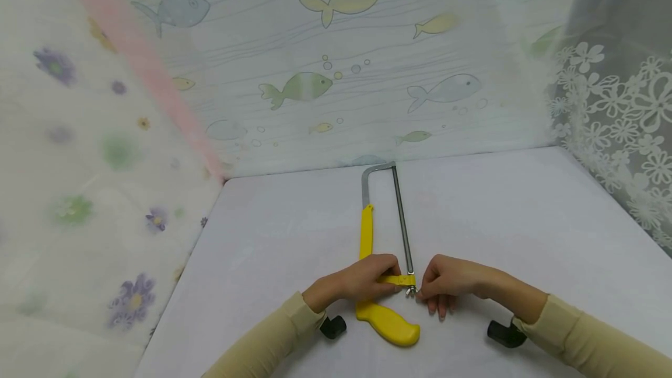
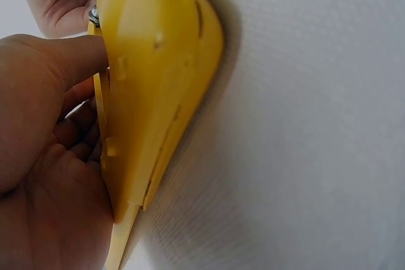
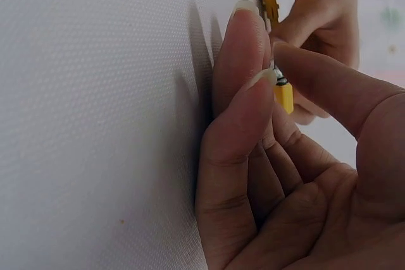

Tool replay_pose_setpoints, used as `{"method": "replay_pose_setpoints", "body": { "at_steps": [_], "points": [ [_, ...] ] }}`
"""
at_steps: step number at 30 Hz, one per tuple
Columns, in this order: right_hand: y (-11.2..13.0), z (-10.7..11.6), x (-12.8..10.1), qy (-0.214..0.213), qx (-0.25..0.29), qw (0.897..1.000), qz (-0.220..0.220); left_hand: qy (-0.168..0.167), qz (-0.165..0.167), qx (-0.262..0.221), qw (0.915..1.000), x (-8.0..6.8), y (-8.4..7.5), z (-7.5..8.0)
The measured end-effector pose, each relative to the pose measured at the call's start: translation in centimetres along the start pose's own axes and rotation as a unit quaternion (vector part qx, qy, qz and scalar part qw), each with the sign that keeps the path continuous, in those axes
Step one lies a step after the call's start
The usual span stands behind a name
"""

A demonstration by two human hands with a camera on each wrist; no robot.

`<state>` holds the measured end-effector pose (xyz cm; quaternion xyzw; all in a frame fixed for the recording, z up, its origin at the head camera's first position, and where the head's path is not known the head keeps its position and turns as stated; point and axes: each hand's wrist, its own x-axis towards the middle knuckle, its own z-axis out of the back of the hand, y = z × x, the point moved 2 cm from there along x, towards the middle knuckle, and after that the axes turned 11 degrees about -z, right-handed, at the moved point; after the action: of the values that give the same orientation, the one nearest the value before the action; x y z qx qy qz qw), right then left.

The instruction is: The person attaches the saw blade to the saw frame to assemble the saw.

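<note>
A hacksaw with a yellow handle [image 1: 391, 326] and grey front frame [image 1: 366, 184] lies flat, its handle toward me. Its dark blade [image 1: 402, 220] runs along the right side to a yellow end piece [image 1: 403, 280]. My left hand [image 1: 362, 277] grips the frame above the handle, fingers and thumb around the end piece. With its thumb and a finger, my right hand [image 1: 455, 277] pinches the small metal wing nut [image 1: 410, 292] at the blade's near end. Fingertips partly hide this nut in the right wrist view; the other right fingers [image 3: 231, 137] curl loosely by the tabletop.
The saw lies on a white-covered table [image 1: 283, 220]. Behind it hangs a fish-print curtain [image 1: 367, 115], a flowered one [image 1: 121, 191] at left, and white lace [image 1: 625, 121] at right. Black wrist devices sit beneath the left cuff [image 1: 303, 311] and right cuff [image 1: 543, 315].
</note>
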<state>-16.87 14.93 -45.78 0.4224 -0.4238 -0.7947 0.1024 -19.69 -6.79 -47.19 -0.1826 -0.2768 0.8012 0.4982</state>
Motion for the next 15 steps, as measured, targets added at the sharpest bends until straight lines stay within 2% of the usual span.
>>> {"method": "replay_pose_setpoints", "body": {
  "at_steps": [15],
  "points": [
    [0.22, -0.09, -0.07, 0.019, 0.011, 1.000, 0.011, 0.001, -0.002, 0.000, 1.0000, -0.01, 0.01, 0.06]
  ]
}}
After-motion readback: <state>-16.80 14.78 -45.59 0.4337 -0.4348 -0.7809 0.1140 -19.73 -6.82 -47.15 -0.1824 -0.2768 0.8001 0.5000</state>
